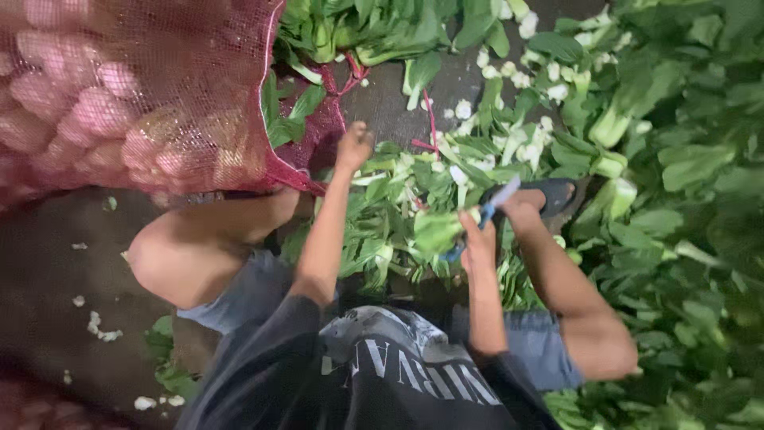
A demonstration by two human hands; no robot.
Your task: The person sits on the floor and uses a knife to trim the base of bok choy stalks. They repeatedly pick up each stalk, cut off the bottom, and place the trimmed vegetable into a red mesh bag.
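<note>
holding a blue-handled knife [487, 209] in its grip, right hand [477, 243] meets leafy green bok choy [436, 232].

Head-worn camera, steeply downward, close.

You have the mesh sack [135, 95] at your left, leafy greens [676, 159] heaped at your right, cut stem pieces [517, 76] lying between them.

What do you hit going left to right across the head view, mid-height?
Red mesh sack of onions → bare knee → left hand reaching into loose leaves → right hand with blue knife → sandal → pile of leafy greens.
</note>
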